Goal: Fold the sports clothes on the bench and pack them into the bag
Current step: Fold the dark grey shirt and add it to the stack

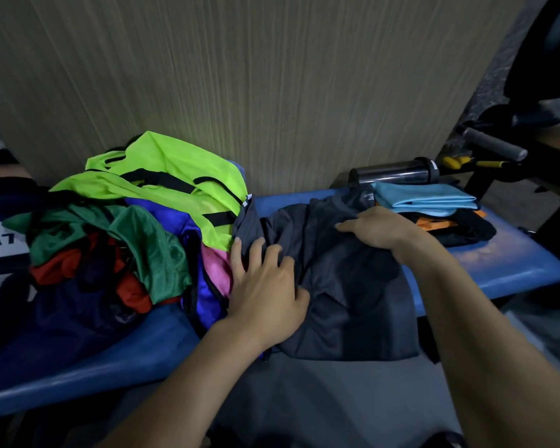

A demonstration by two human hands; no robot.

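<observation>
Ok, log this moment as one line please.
stage: folding | left hand: pressing dark grey garment | right hand: gripping its far edge | unfolded pile: left on bench
</observation>
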